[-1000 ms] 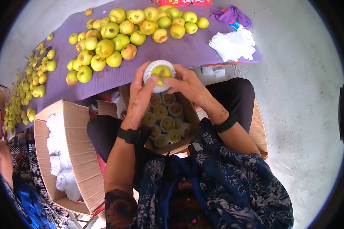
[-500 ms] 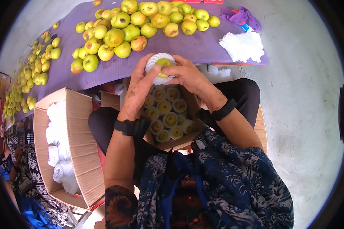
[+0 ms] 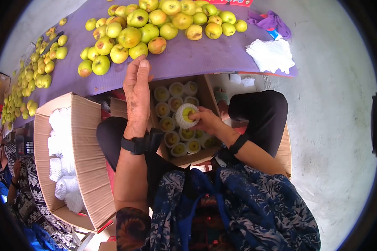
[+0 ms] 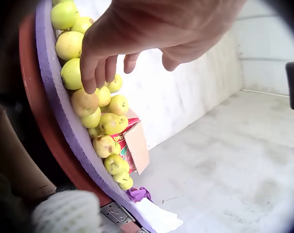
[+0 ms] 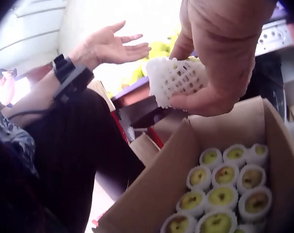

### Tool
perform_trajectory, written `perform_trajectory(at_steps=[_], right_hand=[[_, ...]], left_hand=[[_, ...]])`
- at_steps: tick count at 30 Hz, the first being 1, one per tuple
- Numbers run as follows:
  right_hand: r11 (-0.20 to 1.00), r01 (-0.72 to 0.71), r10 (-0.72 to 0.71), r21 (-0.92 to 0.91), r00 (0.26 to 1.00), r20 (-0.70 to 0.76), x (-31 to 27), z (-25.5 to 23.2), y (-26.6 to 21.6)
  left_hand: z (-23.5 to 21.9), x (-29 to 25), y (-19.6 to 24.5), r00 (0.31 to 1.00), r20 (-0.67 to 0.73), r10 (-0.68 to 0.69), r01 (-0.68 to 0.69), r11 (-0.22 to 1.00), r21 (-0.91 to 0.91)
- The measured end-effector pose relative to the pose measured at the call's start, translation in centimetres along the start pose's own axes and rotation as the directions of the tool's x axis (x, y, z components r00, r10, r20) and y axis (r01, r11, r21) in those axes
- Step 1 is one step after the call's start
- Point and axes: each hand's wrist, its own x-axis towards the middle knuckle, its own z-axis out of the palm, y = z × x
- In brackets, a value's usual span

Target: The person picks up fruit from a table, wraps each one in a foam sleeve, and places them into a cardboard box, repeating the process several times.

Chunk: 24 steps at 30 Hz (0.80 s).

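My right hand [image 3: 209, 122] grips a yellow-green apple [image 3: 188, 113] wrapped in a white foam net [image 3: 181, 119]. It holds the apple over a cardboard box [image 5: 142, 199] between my knees. Rows of apples in foam nets [image 5: 220, 196] fill the part of the box that shows. My left hand [image 3: 137, 94] is raised, empty, at the edge of the purple-covered table [image 3: 188, 62]. Its fingers stretch toward a heap of bare apples [image 3: 148, 32], and in the left wrist view they overlap the nearest ones.
Left of my knee stands a tall open carton [image 3: 88, 163] of white foam nets [image 3: 65, 159]. More apples [image 3: 40, 79] lie along the table's left side. A white net pile [image 3: 270, 55] and a purple cloth [image 3: 274, 25] lie at its right end. Another person [image 3: 31, 184] sits at far left.
Both hands held the netted apple above the box. The left hand has let go and moved forward-left toward the bare apples; the right hand has lowered the apple over the box.
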Motion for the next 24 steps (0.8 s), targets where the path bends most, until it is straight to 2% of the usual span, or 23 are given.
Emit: perform_trajectory(at_steps=[2, 6, 8, 15, 17, 18, 20, 21, 22, 23, 24], right_hand=[[0.998, -0.042, 0.04, -0.054, 0.998, -0.043, 0.9, -0.4, 1.4], [0.999, -0.025, 0.02, -0.048, 0.996, -0.086, 2.0, -1.0, 3.0], [0.999, -0.049, 0.045, -0.018, 0.985, -0.169, 2.6, -1.5, 3.4], [0.993, -0.101, 0.114, 0.069, 0.969, -0.219, 5.5, -3.1, 4.5], [0.989, -0.075, 0.111, 0.125, 0.944, -0.31, 7.5, -4.4, 5.7], [0.989, -0.075, 0.111, 0.125, 0.944, -0.312, 7.8, -4.3, 5.3], [0.974, 0.042, 0.049, 0.221, 0.918, -0.393, 8.3, -4.0, 4.4], [0.974, 0.04, 0.052, 0.222, 0.919, -0.391, 9.3, -5.2, 5.1], [0.944, 0.28, -0.321, -0.175, 0.903, -0.287, 10.8, -7.3, 6.5], [0.703, 0.506, -0.605, -0.5, 0.795, -0.048, 12.0, -8.4, 7.3], [0.708, 0.505, -0.602, -0.494, 0.797, -0.049, 12.6, -8.3, 7.2]], left_hand=[[-0.1, 0.0, 0.2, 1.0, -0.007, -0.015, 0.015, 1.0, -0.019], [-0.5, 0.2, 0.2, 1.0, -0.003, -0.019, 0.019, 0.999, -0.041], [-0.3, 0.0, 0.4, 1.0, 0.002, -0.029, 0.029, 0.999, -0.043], [-0.4, -0.2, 0.6, 0.999, 0.01, -0.033, 0.033, 0.999, -0.04], [-0.4, -0.2, 0.6, 0.999, 0.005, -0.038, 0.038, 0.998, -0.056], [-0.3, -0.3, 0.7, 0.999, 0.006, -0.039, 0.039, 0.998, -0.058], [-0.3, -0.6, 1.0, 0.999, 0.007, -0.04, 0.041, 0.997, -0.062], [-0.3, -0.7, 1.0, 0.999, 0.006, -0.042, 0.042, 0.997, -0.06], [-0.3, -0.7, 1.1, 0.999, 0.004, -0.047, 0.048, 0.997, -0.061], [-0.3, -0.8, 1.1, 0.999, 0.002, -0.054, 0.054, 0.997, -0.06], [-0.3, -0.9, 1.1, 0.998, 0.001, -0.057, 0.057, 0.997, -0.053]])
